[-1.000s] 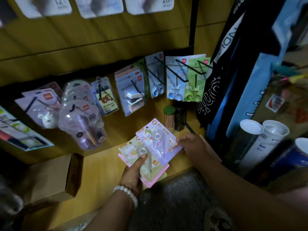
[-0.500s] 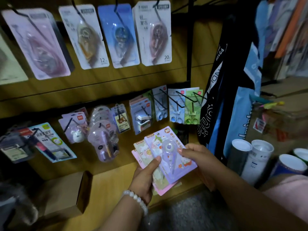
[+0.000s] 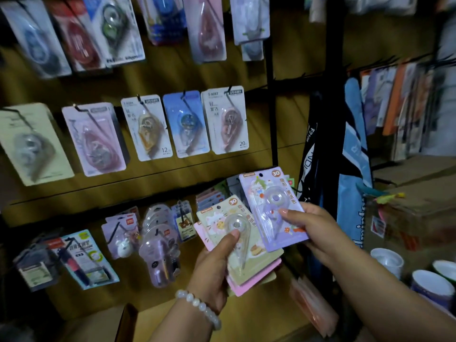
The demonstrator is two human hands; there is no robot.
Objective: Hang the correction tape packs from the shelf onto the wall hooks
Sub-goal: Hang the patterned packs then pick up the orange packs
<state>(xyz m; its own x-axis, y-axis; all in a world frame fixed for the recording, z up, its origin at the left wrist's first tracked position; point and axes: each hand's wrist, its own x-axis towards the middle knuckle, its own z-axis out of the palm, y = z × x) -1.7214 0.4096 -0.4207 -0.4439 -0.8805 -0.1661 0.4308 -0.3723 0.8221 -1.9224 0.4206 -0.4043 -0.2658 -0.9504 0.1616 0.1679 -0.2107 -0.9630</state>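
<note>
Lilac correction tape pack (image 3: 272,208) pinched in right hand (image 3: 315,230), lifted since earlier | left hand (image 3: 214,265) grips yellow-and-pink stack (image 3: 243,265) | hung packs (image 3: 182,124) above hands

The right hand (image 3: 318,233) now holds the purple pack (image 3: 272,208) lifted clear of the stack (image 3: 246,262) in the left hand (image 3: 214,265), where earlier it lay on top. Both hands sit higher against the wall; upper hanging rows come into view.

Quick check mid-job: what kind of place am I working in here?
Most likely a stationery shop. Carded correction tape packs hang in rows on wall hooks, and boxed stock is stacked at the right. The right hand holds a purple pack.
</note>
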